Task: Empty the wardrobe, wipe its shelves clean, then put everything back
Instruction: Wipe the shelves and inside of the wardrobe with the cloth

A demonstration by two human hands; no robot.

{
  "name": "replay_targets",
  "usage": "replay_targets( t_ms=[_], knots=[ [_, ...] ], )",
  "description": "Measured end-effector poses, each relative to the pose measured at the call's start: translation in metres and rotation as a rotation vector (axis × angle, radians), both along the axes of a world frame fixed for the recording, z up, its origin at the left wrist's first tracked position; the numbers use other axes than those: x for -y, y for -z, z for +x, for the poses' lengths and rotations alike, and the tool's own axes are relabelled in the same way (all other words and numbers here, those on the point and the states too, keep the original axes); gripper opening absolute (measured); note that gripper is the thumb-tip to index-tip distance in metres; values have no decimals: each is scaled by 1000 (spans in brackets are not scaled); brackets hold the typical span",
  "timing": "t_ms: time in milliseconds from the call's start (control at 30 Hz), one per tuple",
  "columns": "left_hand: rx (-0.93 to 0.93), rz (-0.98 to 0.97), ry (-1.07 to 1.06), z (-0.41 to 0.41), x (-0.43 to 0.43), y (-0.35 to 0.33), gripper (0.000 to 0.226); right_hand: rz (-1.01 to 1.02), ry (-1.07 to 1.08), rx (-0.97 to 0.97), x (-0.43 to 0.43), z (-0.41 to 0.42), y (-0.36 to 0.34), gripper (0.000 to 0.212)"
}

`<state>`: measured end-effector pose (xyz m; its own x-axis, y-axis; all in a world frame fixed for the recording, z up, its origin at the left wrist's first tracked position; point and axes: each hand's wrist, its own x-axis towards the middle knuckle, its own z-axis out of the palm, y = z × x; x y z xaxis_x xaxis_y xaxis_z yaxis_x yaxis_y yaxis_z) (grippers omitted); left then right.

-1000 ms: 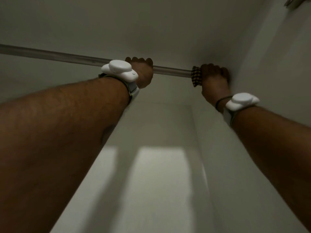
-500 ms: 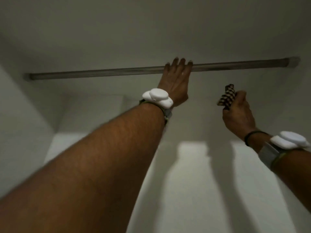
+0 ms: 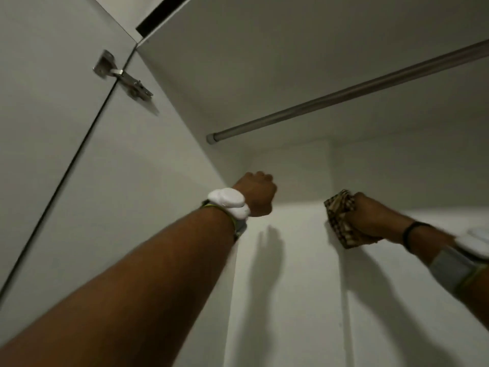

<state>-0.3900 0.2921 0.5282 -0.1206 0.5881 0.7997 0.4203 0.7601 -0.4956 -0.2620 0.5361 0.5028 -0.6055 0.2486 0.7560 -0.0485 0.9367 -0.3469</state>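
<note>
One brown-and-cream checked cloth (image 3: 340,219) is bunched in the right hand (image 3: 375,221), whose fingers curl round it and hold it against the pale back wall of the white wardrobe (image 3: 291,300), at the right of the scene. Left of it and well apart, the left hand (image 3: 255,193) is raised near the far left corner with fingers curled into a fist and nothing seen in it. Above both, a grey metal hanging rail (image 3: 344,94) slants across, and a silver metal door hinge (image 3: 124,76) sits at upper left.
</note>
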Motion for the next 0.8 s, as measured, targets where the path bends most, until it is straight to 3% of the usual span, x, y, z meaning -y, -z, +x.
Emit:
replay_targets(
  t_ms=[100,200,300,367,433,533,633,800],
  knots=[
    [149,57,-109,-55,40,12,20,21,49,65,22,-66,11,10],
    [244,99,-146,-112,56,20,18,-44,123,-37,40,-123,3,13],
    [214,34,-128,-140,48,29,31,-82,142,-486,58,-147,-21,17],
    [159,-19,-104,-172,33,33,34,133,245,-827,71,-166,-44,30],
    [74,-20,-79,-199,14,39,34,417,490,-935,78,-183,-64,58],
    [31,17,-22,-223,-20,41,58,593,614,-659,65,-214,-75,70],
    [129,83,17,-240,-50,38,90,639,593,-328,43,-254,-70,70],
    [135,121,68,-262,-68,35,96,620,583,-332,63,-292,-108,69]
  ],
)
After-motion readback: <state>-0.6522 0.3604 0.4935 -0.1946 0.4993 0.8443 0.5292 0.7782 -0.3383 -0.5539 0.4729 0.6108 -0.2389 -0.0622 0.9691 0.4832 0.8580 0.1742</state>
